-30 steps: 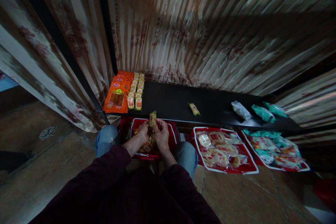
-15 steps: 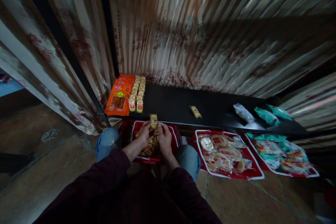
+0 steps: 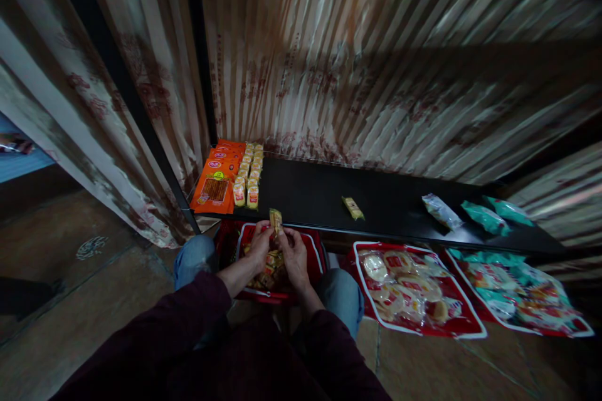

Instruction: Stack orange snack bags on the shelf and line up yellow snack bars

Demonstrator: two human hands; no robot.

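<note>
A small yellow wrapped snack (image 3: pixel 275 219) stands upright between the fingers of my left hand (image 3: pixel 259 244) and my right hand (image 3: pixel 293 253). Both hands pinch its lower part, above a red basket (image 3: pixel 316 244) with a white rim. Inside that basket, partly hidden by my hands, lie more yellow wrapped snacks (image 3: pixel 269 277). On the black shelf (image 3: pixel 305 191) just beyond, similar yellow packs (image 3: pixel 252 175) stand in two rows beside overlapping orange snack bags (image 3: pixel 215 185). One more yellow wrapped snack (image 3: pixel 352 207) lies alone further right on the shelf.
At the shelf's right end lie a pale purple packet (image 3: pixel 442 212) and two teal packets (image 3: pixel 485 217). Below it stand a red basket of round wrapped cakes (image 3: pixel 411 282) and another of teal and white packets (image 3: pixel 517 288). Dark posts (image 3: pixel 200 44) and curtains (image 3: pixel 320 75) border the shelf.
The yellow snack in my hands has turned so that a narrower side shows. My hands stay over the basket; the whole view has shifted slightly.
</note>
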